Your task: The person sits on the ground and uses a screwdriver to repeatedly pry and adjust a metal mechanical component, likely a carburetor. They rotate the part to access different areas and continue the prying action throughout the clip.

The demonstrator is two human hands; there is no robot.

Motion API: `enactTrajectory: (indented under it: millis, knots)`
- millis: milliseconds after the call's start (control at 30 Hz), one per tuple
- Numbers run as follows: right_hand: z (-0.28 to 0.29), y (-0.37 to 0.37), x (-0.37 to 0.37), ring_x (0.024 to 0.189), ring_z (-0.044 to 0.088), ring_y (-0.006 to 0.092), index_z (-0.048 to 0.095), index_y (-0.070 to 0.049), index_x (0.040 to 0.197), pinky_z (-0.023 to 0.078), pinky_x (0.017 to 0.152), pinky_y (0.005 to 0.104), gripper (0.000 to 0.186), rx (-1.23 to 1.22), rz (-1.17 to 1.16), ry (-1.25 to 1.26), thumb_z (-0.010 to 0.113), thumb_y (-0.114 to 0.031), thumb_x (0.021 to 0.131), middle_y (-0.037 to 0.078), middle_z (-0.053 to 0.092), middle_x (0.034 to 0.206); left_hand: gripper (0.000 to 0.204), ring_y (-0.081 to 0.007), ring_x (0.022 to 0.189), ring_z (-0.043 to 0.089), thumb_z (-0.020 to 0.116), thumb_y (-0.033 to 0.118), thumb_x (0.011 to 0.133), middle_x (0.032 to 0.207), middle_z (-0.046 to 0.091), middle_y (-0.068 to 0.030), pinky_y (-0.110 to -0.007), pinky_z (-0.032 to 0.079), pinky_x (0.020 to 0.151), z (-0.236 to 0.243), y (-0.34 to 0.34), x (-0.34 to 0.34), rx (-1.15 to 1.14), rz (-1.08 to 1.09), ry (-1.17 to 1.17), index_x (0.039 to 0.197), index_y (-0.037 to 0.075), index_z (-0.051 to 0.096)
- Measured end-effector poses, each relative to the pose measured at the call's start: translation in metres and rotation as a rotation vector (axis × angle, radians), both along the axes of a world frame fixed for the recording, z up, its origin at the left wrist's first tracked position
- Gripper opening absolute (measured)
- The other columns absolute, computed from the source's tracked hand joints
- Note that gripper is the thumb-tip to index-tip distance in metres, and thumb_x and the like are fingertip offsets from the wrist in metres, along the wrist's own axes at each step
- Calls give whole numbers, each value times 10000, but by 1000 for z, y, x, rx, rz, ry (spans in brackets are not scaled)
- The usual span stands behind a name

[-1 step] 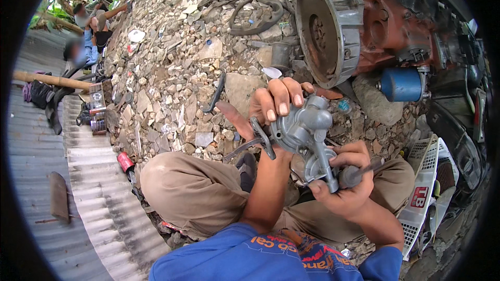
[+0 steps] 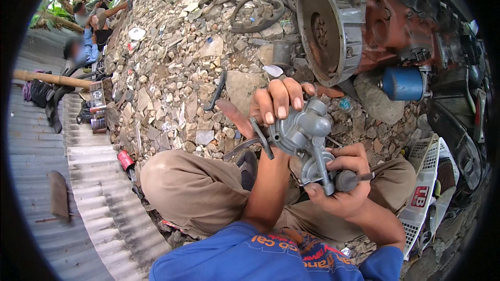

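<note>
A grey cast-metal pump-like housing (image 2: pixel 311 124) with rounded bosses is held up over my crossed legs. My left hand (image 2: pixel 264 105) is closed round its far left side, fingers over the top and thumb apart on the left. Beside that wrist juts a flat metal flange or lever (image 2: pixel 262 138); how it joins the housing is partly hidden. My right hand (image 2: pixel 346 200) grips the lower right end of the housing, its fingers also curled round a dark round piece (image 2: pixel 346 181) with a short rod pointing right. Whether that piece is attached, I cannot tell.
At the far right lies a reddish engine block (image 2: pixel 388 36) with a grey bell housing (image 2: pixel 354 26) and a blue filter (image 2: pixel 403 84). A white plastic basket (image 2: pixel 416 200) stands near my right knee. Stones, a black hose (image 2: pixel 258 27) and a red can (image 2: pixel 125 160) lie around. Two people sit far left.
The rod in my right hand has swung from pointing up and right to nearly level. My right fingers have shifted slightly left; the housing has barely moved.
</note>
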State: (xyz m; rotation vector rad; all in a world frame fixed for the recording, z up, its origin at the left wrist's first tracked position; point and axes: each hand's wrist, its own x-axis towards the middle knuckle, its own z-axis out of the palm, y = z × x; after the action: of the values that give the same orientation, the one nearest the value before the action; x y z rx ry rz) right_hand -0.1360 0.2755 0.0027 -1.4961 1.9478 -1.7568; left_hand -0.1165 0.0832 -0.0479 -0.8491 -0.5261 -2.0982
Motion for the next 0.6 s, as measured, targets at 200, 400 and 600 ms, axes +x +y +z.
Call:
enactTrajectory:
  millis: [200, 400, 600]
  knots:
    - [-1, -4, 12, 806, 597, 271, 559, -32, 1019, 518, 672, 348, 612, 9, 12, 78, 949, -292, 625, 178, 570, 922, 718, -202, 957, 538, 253, 711, 982, 918, 650, 12, -470, 325, 996, -8, -10, 7, -63, -83, -13, 797, 194, 714]
    - [3, -1, 13, 825, 590, 254, 523, -49, 1057, 516, 704, 339, 672, 75, 37, 184, 950, -329, 619, 170, 550, 964, 719, -195, 989, 545, 236, 692, 994, 941, 660, 13, -462, 320, 1007, -10, -10, 3, -72, -125, 42, 838, 197, 734]
    - [2, -1, 11, 821, 578, 241, 527, -51, 1065, 493, 687, 333, 682, 69, 61, 200, 951, -341, 616, 184, 561, 986, 725, -192, 1005, 535, 230, 686, 997, 946, 661, 2, -469, 316, 1006, -11, -9, 5, -75, -110, 16, 849, 190, 739]
